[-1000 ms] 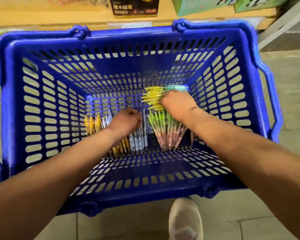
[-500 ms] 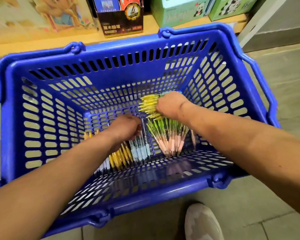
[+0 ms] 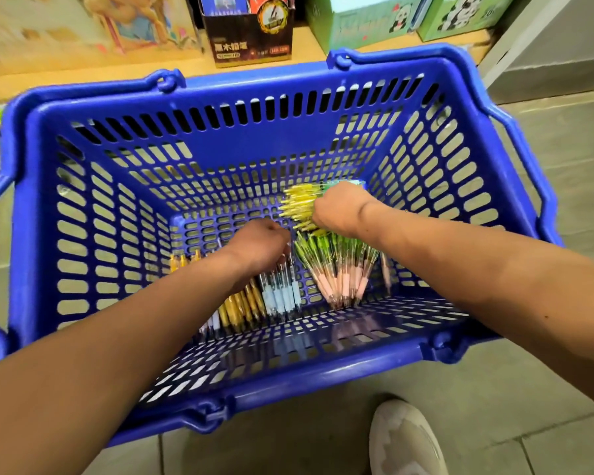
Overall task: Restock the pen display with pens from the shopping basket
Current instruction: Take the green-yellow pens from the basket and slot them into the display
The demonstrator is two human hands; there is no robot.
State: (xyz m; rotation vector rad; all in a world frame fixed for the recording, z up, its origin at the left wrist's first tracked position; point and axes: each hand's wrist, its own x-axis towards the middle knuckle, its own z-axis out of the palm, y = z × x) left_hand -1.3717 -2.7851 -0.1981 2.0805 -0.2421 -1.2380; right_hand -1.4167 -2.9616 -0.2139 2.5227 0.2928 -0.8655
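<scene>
We judge the pens (image 3: 340,275) light, slick: right hand (image 3: 336,207) fists yellow bundle (image 3: 295,209) mid-barrel at 1 o'clock in basket (image 3: 288,80); left hand (image 3: 261,245), grip hidden.

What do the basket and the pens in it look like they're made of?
Basket: moulded plastic, blue and glossy, judging by its slotted walls and the shine on its rim. Pens: probably plastic too, with clear barrels; the pink and pale blue grips look matte, perhaps rubber.
</scene>
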